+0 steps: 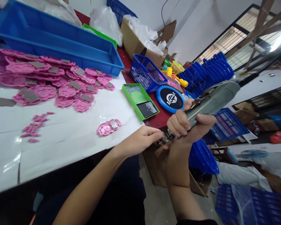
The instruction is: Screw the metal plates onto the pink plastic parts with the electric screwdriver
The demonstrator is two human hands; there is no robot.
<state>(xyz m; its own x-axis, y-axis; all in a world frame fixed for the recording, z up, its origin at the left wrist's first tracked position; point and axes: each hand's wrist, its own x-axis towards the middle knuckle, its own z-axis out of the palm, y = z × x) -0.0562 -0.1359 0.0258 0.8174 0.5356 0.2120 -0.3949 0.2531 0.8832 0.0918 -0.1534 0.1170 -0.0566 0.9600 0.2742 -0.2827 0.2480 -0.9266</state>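
My right hand (184, 125) is wrapped round the grey-green body of an electric screwdriver (215, 98), which is tilted with its metal nose down to the left. A dark cord runs from its upper end. At that nose, the thumb and fingers of my left hand (146, 139) are pinched together; what they hold is too small to make out. A single pink plastic part (109, 127) with a silvery metal plate lies on the white table (70, 150), left of my hands. Several more such pink parts (72, 89) are heaped farther back, with small pink pegs (35, 125) in front of them.
A green tray (140, 101) of small metal pieces stands by the table's right edge. Behind are a long blue bin (61, 37), a blue basket (147, 73) and a blue-rimmed disc (170, 99). Stacked blue items (207, 73) and a cardboard box (135, 39) stand farther back.
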